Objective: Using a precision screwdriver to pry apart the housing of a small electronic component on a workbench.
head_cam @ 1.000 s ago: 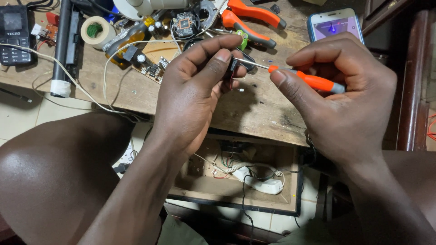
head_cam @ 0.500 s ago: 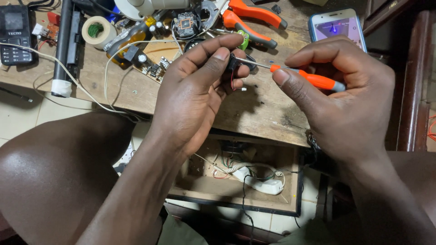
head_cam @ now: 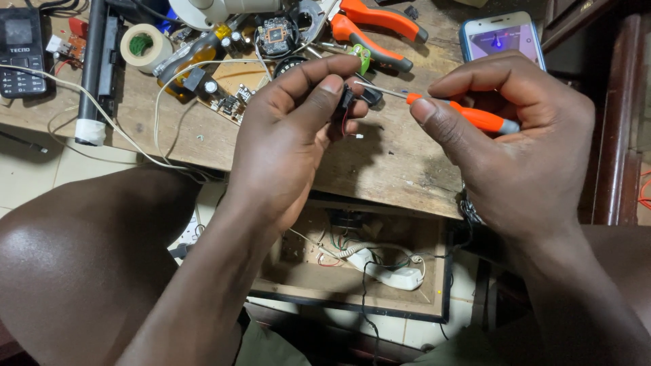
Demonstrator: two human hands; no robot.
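Note:
My left hand (head_cam: 295,129) pinches a small black component (head_cam: 346,108) with thin wires between thumb and fingers, above the wooden workbench (head_cam: 380,159). My right hand (head_cam: 515,135) holds an orange-handled screwdriver (head_cam: 475,116); its metal shaft points left toward the black component, tip close to my left fingertips. Both hands hover over the bench's front edge.
Orange-handled pliers (head_cam: 380,27), a circuit board (head_cam: 274,34), a roll of tape (head_cam: 144,46), a black keypad phone (head_cam: 20,51) and a smartphone (head_cam: 500,37) lie on the bench. White cable (head_cam: 102,115) trails left. An open drawer (head_cam: 352,264) below holds a white power strip (head_cam: 386,271).
The hands have drifted slightly apart; the screwdriver tip has pulled back a little from the black component. Grips are unchanged.

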